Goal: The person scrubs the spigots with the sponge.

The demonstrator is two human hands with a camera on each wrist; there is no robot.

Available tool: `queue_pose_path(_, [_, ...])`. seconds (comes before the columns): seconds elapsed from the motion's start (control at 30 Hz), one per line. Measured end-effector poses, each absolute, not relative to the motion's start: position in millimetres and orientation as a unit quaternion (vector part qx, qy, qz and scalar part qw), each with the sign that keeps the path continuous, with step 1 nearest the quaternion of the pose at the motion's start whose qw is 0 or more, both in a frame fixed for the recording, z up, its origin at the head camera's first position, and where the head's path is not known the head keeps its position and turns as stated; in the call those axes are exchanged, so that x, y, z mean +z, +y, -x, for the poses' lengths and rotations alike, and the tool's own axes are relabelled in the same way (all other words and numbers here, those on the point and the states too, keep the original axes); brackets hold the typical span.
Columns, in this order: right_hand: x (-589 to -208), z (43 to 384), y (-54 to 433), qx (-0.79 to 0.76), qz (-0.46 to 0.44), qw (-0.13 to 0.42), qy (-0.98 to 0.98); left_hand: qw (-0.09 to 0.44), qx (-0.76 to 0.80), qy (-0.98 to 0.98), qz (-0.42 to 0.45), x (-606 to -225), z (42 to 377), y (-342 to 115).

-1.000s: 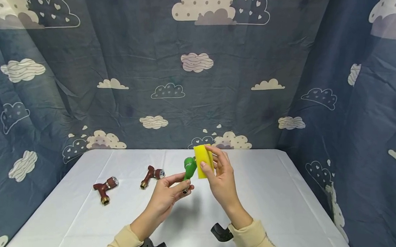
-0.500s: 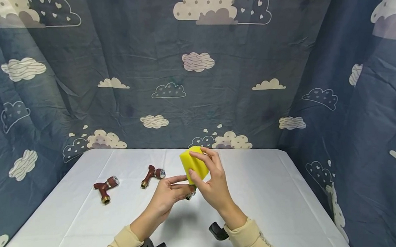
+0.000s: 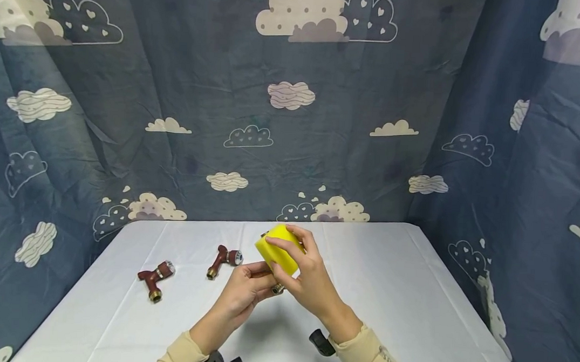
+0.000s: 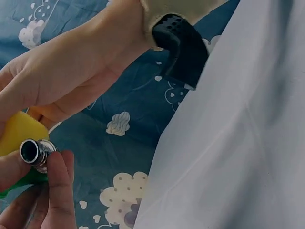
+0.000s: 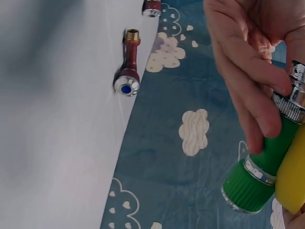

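My left hand point(image 3: 240, 293) pinches a green tap-like fitting point(image 5: 250, 186) by its chrome collar, above the table. Its green body and ribbed round knob show in the right wrist view. Only the open chrome end point(image 4: 35, 152) and a little green show in the left wrist view. My right hand point(image 3: 312, 279) grips a yellow sponge point(image 3: 278, 250) between thumb and fingers. The sponge lies against the side of the green fitting and hides most of it in the head view.
Two dark red fittings with brass threaded ends lie on the white table point(image 3: 411, 305): one red fitting point(image 3: 155, 280) at the left, another red fitting point(image 3: 223, 261) nearer the middle. A cloud-patterned blue curtain point(image 3: 330, 150) hangs behind and at the sides. Black wrist mounts point(image 3: 322, 342) sit under the sleeves.
The sponge, first beside the green fitting, has moved left onto it and tilted, covering it in the head view. It then shifted slightly lower left. The left hand stays nearly in place.
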State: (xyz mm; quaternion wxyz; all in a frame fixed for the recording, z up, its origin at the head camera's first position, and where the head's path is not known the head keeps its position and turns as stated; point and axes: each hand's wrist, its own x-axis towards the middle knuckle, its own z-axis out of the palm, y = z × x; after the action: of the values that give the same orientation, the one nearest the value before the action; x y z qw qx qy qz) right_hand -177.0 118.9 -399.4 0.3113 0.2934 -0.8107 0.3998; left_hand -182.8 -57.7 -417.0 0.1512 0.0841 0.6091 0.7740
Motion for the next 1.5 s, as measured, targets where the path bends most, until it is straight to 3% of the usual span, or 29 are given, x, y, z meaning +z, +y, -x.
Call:
queue_pose_path(0.53, [-402, 172, 131, 0.38, -0.282, 0.3, -0.828, 0.162, 0.804, 0.568, -0.068, -414, 186, -65])
queue_pose_path(0.97, [-408, 180, 144, 0.377, -0.256, 0.337, -0.824, 0.172, 0.802, 0.565, -0.091, -415, 187, -69])
queue_pose_path(1.5, [-406, 173, 139, 0.382, -0.25, 0.336, -0.824, 0.124, 0.742, 0.647, -0.124, -413, 183, -69])
